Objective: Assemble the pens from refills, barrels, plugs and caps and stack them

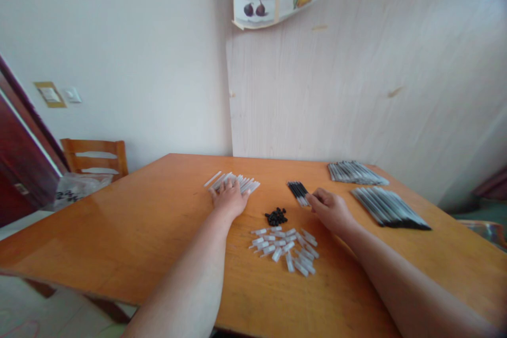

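Note:
My left hand (229,198) lies with fingers spread over a pile of thin whitish translucent tubes (250,184) on the table. My right hand (329,210) is closed, thumb and fingers together, at the right edge of a small row of black pen refills (297,192) with pale ends. Whether it grips one of them or some other small piece is hidden. Between and in front of the hands sits a heap of small black plugs (276,216). Nearer to me are scattered several short translucent plastic caps with narrow tips (279,248).
Two flat bundles of grey-black pens stand at the right, a far bundle (354,172) and a nearer bundle (388,207). All lie on a wooden table (158,222). A wooden chair (95,147) with a plastic bag (81,187) is at the left. Behind the table rises a wall.

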`<act>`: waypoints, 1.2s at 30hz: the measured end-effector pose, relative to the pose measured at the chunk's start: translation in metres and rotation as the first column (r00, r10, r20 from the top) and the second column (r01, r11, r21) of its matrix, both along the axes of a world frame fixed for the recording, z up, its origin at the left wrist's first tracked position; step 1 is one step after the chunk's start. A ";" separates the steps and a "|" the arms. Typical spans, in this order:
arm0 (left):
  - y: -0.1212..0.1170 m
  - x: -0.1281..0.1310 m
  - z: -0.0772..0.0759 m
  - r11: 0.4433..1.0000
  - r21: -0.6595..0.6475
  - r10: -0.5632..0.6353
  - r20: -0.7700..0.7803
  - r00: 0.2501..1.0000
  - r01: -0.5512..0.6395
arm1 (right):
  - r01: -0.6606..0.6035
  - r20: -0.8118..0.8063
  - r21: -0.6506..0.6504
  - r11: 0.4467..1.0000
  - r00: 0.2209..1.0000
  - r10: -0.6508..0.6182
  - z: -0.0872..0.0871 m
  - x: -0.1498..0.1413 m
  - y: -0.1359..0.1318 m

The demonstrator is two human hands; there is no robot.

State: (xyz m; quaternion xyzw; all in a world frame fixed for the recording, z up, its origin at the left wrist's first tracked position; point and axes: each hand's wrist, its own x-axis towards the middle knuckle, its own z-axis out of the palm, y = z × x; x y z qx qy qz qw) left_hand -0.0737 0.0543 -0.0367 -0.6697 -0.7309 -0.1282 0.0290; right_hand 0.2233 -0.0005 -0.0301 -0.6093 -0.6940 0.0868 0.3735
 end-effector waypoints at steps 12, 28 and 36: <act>-0.019 0.011 0.018 0.987 0.125 -0.094 -0.033 0.995 0.097 | -0.003 0.001 -0.003 1.000 1.000 0.003 -0.001 0.001 0.000; -0.020 0.015 0.020 0.991 0.072 -0.104 -0.090 0.990 0.111 | -0.005 0.002 -0.003 1.000 1.000 0.005 0.001 -0.001 -0.001; -0.022 0.015 0.024 0.984 0.106 -0.140 -0.058 0.989 0.145 | -0.010 -0.006 0.008 1.000 1.000 0.010 0.001 0.000 0.000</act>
